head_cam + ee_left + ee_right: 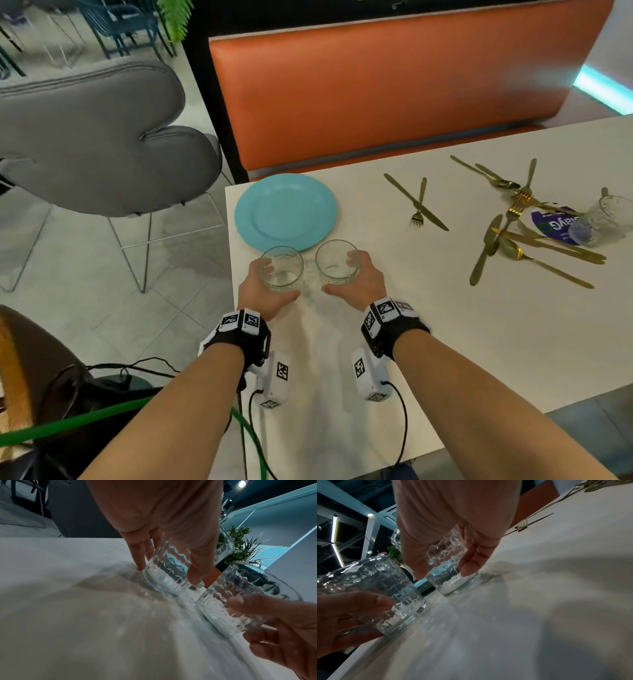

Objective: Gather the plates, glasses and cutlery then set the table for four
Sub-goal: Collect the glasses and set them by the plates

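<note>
two glasses in hand beside the blue plate

item 1: blue plate (286,210), flat on the white desk (445,325) near its far left corner; taken here as the landmark

item 2: left glass (281,269), clear and patterned, upright, just on the near side of the plate, its rim overlapping the plate's near edge in the head view. the left hand (265,291) curls round it from the left, thumb on the near side, fingers (142,555) on the far side reaching down toward the base. its base is at the desk; whether it is touching cannot be told

item 3: right glass (337,262), same pattern, upright, just right of the left glass and near the plate's near-right edge. the right hand (359,281) wraps it from the right, thumb near side, fingers (474,561) down the wall. the base is low at the desk surface; contact unclear

item 4: gold knife and fork pair (418,204), crossed, lying on the desk to the right of the plate, apart from it

item 5: heap of gold cutlery (513,222), forks, spoons and knives lying over one another, farther right of the plate, partly over a purple printed disc (551,226)

item 6: third glass (608,219), far right of the plate, beside the heap

item 7: orange bench seat (394,92) beyond the plate; grey chair (102,137) to the plate's left, off the desk
</note>
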Demonstrator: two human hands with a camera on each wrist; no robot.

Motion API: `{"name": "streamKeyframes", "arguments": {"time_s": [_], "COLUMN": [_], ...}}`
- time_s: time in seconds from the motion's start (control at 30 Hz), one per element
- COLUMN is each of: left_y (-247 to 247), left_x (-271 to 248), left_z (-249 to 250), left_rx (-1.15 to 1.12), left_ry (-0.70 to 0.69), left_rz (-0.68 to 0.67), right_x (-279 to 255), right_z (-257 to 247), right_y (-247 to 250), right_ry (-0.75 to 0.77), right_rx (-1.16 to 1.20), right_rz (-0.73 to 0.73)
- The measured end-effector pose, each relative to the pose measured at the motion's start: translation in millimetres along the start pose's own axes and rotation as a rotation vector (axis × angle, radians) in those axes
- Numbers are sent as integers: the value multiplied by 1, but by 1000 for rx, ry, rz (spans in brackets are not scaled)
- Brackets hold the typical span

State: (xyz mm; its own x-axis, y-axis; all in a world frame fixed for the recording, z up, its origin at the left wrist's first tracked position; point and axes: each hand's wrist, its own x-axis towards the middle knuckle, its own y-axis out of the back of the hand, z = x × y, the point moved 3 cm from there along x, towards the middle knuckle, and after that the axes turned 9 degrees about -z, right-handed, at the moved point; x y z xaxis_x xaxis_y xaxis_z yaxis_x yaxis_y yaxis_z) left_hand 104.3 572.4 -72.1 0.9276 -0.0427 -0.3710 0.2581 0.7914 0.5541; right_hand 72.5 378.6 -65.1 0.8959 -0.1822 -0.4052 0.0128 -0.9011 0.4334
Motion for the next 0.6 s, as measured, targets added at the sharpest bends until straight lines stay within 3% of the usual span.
{"name": "streamKeyframes", "arguments": {"time_s": [0.6], "left_y": [11], "left_x": [5], "left_z": [-6], "left_rx": [-19], "left_ry": [38], "left_rz": [43], "right_x": [5], "right_z": [-16], "right_y": [-18], "right_ry": [-22], "right_rx": [-53], "right_rz": [-166]}}
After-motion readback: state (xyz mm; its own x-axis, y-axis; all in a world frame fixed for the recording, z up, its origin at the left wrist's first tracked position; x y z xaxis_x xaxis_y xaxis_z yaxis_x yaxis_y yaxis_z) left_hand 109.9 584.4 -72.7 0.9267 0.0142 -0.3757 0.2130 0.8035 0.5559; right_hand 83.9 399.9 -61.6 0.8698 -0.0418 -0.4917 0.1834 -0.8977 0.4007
